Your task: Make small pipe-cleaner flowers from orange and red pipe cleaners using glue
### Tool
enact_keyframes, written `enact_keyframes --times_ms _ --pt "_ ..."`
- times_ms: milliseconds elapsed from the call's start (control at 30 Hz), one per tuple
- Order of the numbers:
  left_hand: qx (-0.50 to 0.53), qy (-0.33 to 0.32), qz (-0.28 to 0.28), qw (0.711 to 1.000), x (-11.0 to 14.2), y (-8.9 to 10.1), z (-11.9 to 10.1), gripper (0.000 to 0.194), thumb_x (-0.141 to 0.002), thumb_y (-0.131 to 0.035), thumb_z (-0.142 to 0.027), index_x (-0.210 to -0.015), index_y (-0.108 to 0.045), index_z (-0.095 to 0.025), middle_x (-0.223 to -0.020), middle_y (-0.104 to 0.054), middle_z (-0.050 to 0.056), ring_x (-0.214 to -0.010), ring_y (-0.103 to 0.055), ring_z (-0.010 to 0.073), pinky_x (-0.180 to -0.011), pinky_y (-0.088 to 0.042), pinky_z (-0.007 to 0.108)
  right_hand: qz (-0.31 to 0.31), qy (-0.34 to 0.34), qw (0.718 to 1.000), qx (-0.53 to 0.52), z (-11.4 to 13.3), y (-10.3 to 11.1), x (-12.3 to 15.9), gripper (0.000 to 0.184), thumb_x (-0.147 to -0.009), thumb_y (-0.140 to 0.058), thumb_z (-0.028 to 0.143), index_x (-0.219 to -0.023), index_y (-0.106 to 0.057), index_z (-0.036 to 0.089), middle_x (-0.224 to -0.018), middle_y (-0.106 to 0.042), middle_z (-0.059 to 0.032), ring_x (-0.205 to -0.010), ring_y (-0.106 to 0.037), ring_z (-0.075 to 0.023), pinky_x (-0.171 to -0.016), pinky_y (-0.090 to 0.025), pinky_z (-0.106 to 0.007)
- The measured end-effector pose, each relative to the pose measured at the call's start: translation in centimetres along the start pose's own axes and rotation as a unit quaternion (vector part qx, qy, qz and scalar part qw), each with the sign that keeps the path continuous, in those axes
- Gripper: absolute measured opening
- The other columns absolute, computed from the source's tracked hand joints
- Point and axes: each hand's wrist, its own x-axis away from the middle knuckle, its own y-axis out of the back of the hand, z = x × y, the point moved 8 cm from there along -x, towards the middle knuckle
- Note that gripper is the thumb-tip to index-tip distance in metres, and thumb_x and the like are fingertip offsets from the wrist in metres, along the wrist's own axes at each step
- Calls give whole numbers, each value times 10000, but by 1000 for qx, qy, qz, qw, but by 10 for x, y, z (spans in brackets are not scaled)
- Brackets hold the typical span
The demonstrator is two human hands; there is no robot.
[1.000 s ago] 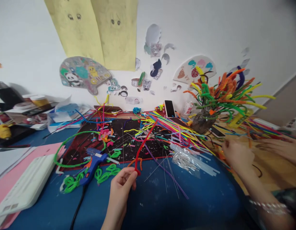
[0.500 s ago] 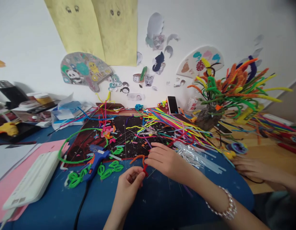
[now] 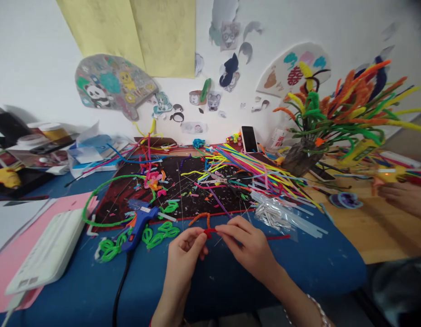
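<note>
My left hand [image 3: 187, 249] pinches a short twisted part of a red pipe cleaner [image 3: 211, 230] between thumb and forefinger. My right hand [image 3: 246, 241] grips the same red stem just to the right, and a loose red length shows beyond that hand. Just past my fingertips, a bent orange pipe cleaner [image 3: 201, 216] rises beside the red one; whether they are joined I cannot tell. Left of my hands lies a blue glue gun [image 3: 140, 225] with a clear glue stick. Green looped pipe-cleaner pieces [image 3: 159, 236] lie around it.
A dark cutting mat [image 3: 193, 190] carries scraps, scissors [image 3: 215, 178] and many coloured pipe cleaners [image 3: 265, 170]. Plastic bags [image 3: 275, 215] lie to the right. A white power bank [image 3: 47, 252] rests on pink paper. At far right a co-worker's hand [image 3: 406, 197] holds a yellow glue gun [image 3: 389, 175].
My right hand has shifted down and right, drawing the red pipe cleaner out sideways. The co-worker's hand has risen with the yellow glue gun. The head view has tilted down slightly.
</note>
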Motion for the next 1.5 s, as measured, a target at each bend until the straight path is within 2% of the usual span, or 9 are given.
enact_keyframes --times_ms 167,467,900,1500 --pt "19 0 -19 1000 2 6 2 273 -663 -793 -345 -780 -680 -127 -491 -591 -33 -440 -507 73 -423 -384 158 -32 -15 999 -3 4 -3 4 142 -909 -577 148 -984 -692 187 -831 -620 -44 -735 -625 -134 -665 -512 -233" --pt "45 4 -29 999 1 9 2 257 -657 -798 -326 -778 -695 -124 -508 -583 -30 -467 -496 70 -451 -381 161 -51 -33 998 -35 8 -10 10 156 -879 -592 96 -967 -690 179 -830 -635 -43 -748 -627 -131 -669 -515 -230" --pt "84 7 -22 996 2 9 2 260 -652 -815 -328 -762 -692 -126 -531 -617 -18 -474 -520 80 -458 -408 177 -83 -48 995 -29 14 -17 16 161 -861 -597 85 -947 -687 189 -785 -651 -34 -661 -621 -125 -586 -505 -229" --pt "98 8 -22 995 2 9 2 224 -641 -821 -298 -749 -713 -134 -519 -634 -17 -468 -538 82 -460 -429 178 -128 -68 989 -13 20 -21 24 140 -858 -615 96 -931 -691 188 -735 -665 -33 -617 -621 -134 -559 -509 -245"
